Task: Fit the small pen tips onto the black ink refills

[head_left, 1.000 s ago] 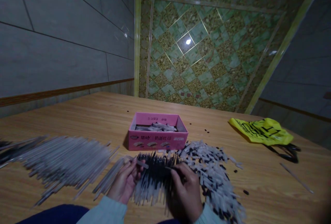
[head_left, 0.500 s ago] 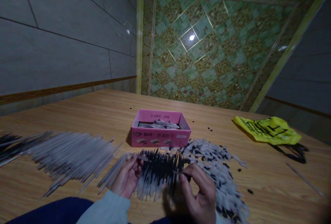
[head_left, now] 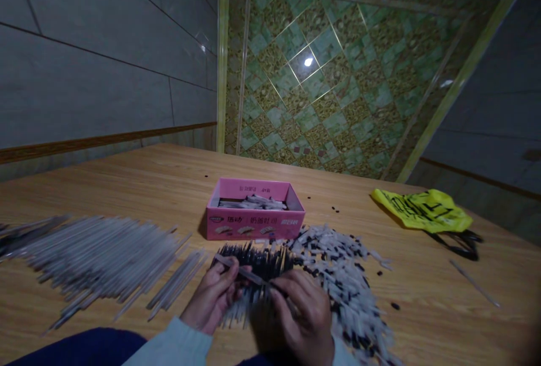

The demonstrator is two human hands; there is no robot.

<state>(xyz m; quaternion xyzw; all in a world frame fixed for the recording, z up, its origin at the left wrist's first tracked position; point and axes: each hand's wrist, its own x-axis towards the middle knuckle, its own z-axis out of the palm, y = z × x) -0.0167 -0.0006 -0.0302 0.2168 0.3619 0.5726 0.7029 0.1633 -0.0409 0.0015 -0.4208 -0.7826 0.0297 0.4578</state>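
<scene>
My left hand (head_left: 214, 294) is closed round a slim translucent tube (head_left: 251, 275), pinching it between thumb and fingers. The tube slants down to the right, and its lower end meets the fingertips of my right hand (head_left: 305, 311). Those fingers are pinched too; whatever small piece they hold is mostly hidden. Beneath both hands lies a row of thin black-and-clear sticks (head_left: 258, 259), partly covered by them. Left of my left hand are a few loose clear tubes (head_left: 177, 282). A heap of small whitish and black pieces (head_left: 350, 287) spreads beside my right hand.
Behind the hands stands a pink box (head_left: 255, 226) with whitish pieces inside. A large pile of clear tubes (head_left: 103, 259) lies left, with dark sticks (head_left: 12, 245) beyond. On the right are a yellow bag (head_left: 422, 211) with black straps and a single stick (head_left: 474, 282).
My right hand has moved left to my left hand, so its fingertips now meet the tube's end. The tube shows more clearly. The whole view has shifted slightly.
</scene>
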